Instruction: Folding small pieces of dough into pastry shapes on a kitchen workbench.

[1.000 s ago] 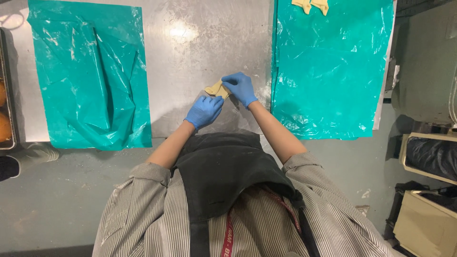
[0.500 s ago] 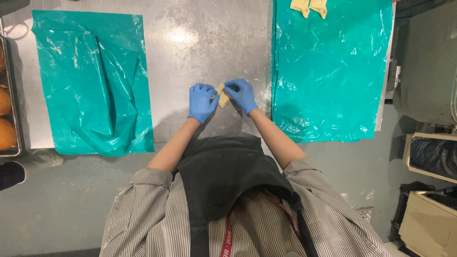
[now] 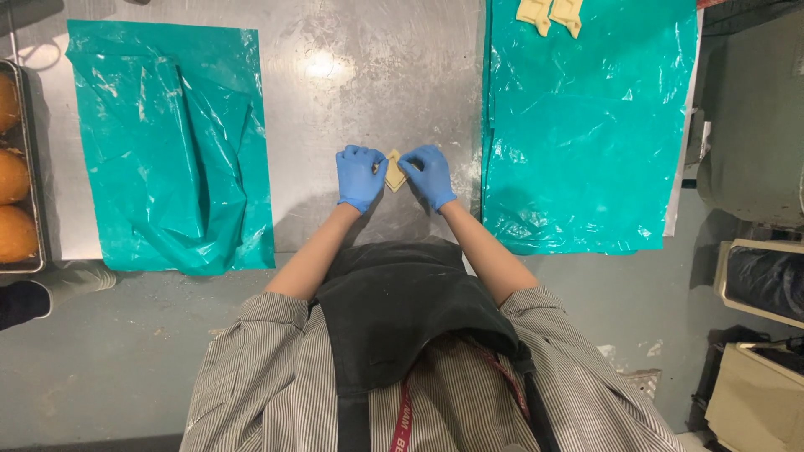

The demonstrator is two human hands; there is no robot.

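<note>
**A:** On the steel table, between the two sheets of teal plastic, what lies under your hands?

**B:** A small, pale yellow dough piece, diamond-shaped as it shows, flat on the bare metal midway between the left teal sheet and the right teal sheet. Both my hands wear blue gloves.

**A:** How do you judge it will handle?

**B:** Light, thin and soft, I would say; it looks likely to bend, stretch or tear if pulled, and it may cling a little to the metal. I would take it at the side corners or edges, with fingertips only, and not press on its middle.

**A:** And the hands themselves?

**B:** My left hand rests at the piece's left corner, fingers curled and close together, its fingertips touching the dough. My right hand mirrors it at the right corner, narrowed to a pinch on that edge. Neither hand is spread wide; whether the piece is lifted off the table at all I cannot tell.

**A:** What else is in view?

**B:** Two more pale dough pieces lie at the far edge of the right teal sheet, well apart from my hands. A metal tray of round golden buns stands at the far left.
</note>
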